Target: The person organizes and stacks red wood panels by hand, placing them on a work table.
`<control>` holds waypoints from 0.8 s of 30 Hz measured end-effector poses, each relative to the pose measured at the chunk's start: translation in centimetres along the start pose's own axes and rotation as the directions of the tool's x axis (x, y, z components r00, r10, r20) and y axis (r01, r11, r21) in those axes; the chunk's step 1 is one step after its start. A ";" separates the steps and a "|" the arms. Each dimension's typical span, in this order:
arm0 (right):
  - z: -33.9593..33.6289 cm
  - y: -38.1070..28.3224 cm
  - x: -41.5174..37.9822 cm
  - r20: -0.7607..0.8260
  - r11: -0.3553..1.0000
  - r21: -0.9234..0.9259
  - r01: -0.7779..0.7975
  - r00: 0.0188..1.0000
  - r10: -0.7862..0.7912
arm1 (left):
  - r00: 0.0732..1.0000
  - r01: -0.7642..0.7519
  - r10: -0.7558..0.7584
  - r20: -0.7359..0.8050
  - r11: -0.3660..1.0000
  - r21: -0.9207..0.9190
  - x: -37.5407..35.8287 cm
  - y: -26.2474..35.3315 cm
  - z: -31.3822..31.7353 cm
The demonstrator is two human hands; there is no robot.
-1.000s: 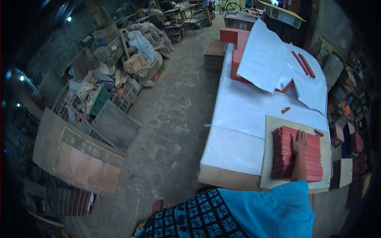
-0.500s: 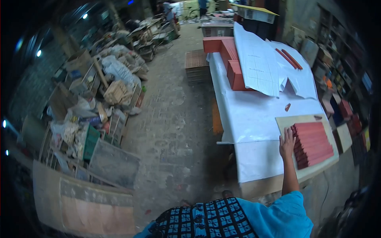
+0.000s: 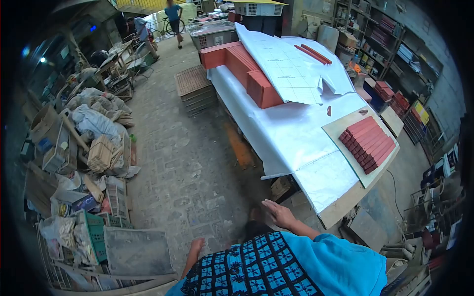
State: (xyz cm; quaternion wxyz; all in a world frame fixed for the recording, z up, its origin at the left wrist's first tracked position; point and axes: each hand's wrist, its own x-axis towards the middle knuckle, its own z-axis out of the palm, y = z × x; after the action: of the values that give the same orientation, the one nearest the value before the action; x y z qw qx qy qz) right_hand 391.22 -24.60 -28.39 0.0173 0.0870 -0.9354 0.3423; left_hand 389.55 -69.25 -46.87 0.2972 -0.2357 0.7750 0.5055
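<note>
head view: right hand (image 3: 277,213) open, fingers spread, palm down, holding nothing; it hangs in the air below the table (image 3: 340,204) corner, near its edge, not touching. left hand (image 3: 196,246) low by the body, only partly visible; grip state cannot be told, nothing seen in it.

nearest work items: red strips (image 3: 368,143) stacked side by side in one block on a board (image 3: 340,128), which sits at the table's near right corner, overhanging the edge slightly. strips are well apart from the right hand. one small red piece (image 3: 329,110) lies on the white sheet (image 3: 291,138) just beyond the board.

farther along the table: red blocks (image 3: 247,69) in a row, partly covered by a gridded paper (image 3: 284,69); two red rods (image 3: 312,53) on top of paper.

floor at left: scrap pile (image 3: 84,148) w/ crates, sacks, cardboard. shelves (image 3: 400,44) at right. a person (image 3: 173,15) stands far back in the doorway.
</note>
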 end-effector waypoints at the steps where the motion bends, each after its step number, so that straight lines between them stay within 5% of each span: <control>1: 0.0 0.8 1.3 -0.025 0.998 0.024 -0.059 0.998 0.060 | 0.998 0.043 -0.040 0.052 0.996 -0.072 -0.4 2.5 0.5; 2: -0.3 1.7 3.0 -0.047 0.992 0.049 -0.112 0.992 0.115 | 0.989 -0.093 0.104 0.104 0.990 -0.108 3.3 0.4 -0.2; 5: -0.7 5.1 9.5 -0.104 0.988 0.003 -0.155 0.982 0.155 | 0.993 0.087 -0.097 0.059 0.984 0.154 7.2 6.6 -2.7; 6: -1.0 5.7 12.0 -0.082 0.983 -0.010 -0.182 0.980 0.180 | 0.995 -0.095 0.078 0.055 0.878 0.469 9.0 7.0 -4.0; 8: -2.2 5.6 16.8 -0.079 0.990 0.006 -0.139 0.987 0.139 | 0.989 -0.120 0.145 0.022 0.715 0.689 10.2 8.4 -6.5; 16: -6.7 2.4 40.2 -0.299 0.995 0.010 0.100 0.950 -0.092 | 0.988 0.112 0.000 -0.157 0.700 0.705 17.8 14.2 -13.2; 19: -7.6 3.1 47.6 -0.463 0.983 -0.078 0.168 0.867 -0.185 | 0.986 0.137 -0.019 -0.167 0.669 0.730 22.2 16.2 -16.2; 24: -12.9 4.5 56.7 -0.696 0.954 -0.300 -0.028 0.690 -0.198 | 0.997 0.035 0.038 -0.066 0.547 0.837 32.2 21.9 -23.4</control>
State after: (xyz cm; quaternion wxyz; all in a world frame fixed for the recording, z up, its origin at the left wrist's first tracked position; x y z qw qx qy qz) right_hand 334.29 -21.45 -16.15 0.4100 -0.0136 -0.8879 0.2083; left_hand 346.81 -84.63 -47.96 0.3433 -0.0842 0.9331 0.0663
